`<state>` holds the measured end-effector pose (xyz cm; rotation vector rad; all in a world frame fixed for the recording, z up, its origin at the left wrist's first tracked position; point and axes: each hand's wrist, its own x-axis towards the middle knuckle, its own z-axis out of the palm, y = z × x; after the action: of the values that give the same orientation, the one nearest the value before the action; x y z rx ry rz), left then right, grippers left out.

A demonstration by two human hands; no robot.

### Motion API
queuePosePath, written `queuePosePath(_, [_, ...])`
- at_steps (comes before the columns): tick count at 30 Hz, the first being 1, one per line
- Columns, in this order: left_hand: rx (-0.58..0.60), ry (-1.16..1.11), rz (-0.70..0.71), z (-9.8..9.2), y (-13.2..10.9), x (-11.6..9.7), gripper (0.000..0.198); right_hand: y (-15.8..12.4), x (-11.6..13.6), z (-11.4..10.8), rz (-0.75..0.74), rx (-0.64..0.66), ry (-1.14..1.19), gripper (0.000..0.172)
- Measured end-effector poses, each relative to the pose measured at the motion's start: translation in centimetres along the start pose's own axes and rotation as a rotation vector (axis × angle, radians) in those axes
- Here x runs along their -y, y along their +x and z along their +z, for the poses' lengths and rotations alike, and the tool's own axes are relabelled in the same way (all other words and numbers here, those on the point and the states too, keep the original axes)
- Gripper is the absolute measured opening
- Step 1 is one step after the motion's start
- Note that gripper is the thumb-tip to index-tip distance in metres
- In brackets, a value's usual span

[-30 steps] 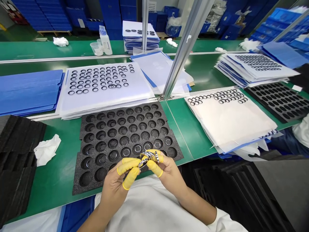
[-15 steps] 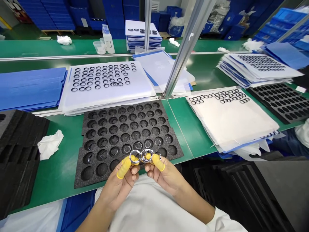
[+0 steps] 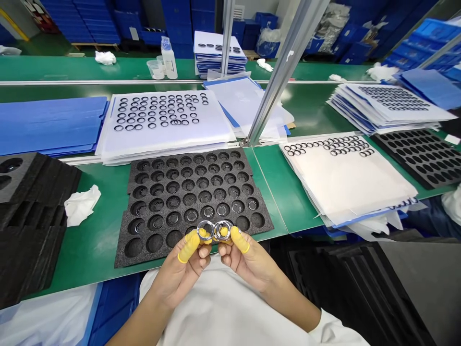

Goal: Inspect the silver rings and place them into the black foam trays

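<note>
Left hand [image 3: 178, 271] and right hand [image 3: 248, 264]: raised, apart, each pinching one ring | 2 metal rings [image 3: 214, 230]: lower centre, touching side by side | 4 yellow finger cots [image 3: 187, 245] | 1 black foam tray [image 3: 121, 257]: just beyond | 2 ring-laid white sheets [image 3: 216, 132]: centre, upper left and right

Two metal rings [image 3: 214, 230] between the fingers [image 3: 187, 246], with four yellow finger cots [image 3: 239, 239] on those fingers. One black foam tray [image 3: 194, 192] just beyond the fingers, one white cloth [image 3: 82, 205] well to their left, four stacks of white sheets [image 3: 212, 139] laid with rings farther ahead, and one plastic bottle [image 3: 169, 62] far beyond them.
</note>
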<state>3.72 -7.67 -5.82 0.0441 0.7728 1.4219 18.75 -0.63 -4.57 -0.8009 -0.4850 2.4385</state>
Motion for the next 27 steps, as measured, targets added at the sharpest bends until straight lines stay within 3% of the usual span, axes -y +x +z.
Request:
queuePosePath(15, [-0.059,0.007,-0.003,1.0,-0.7,-0.3,0.032,-0.6,-0.2,0.3,0.031,0.006,0.043,0.035])
queuePosePath(27, [-0.053,0.124,0.064,0.3,-0.7,-0.1,0.032,-0.6,-0.4,0.2,-0.05,-0.023,-0.094,0.039])
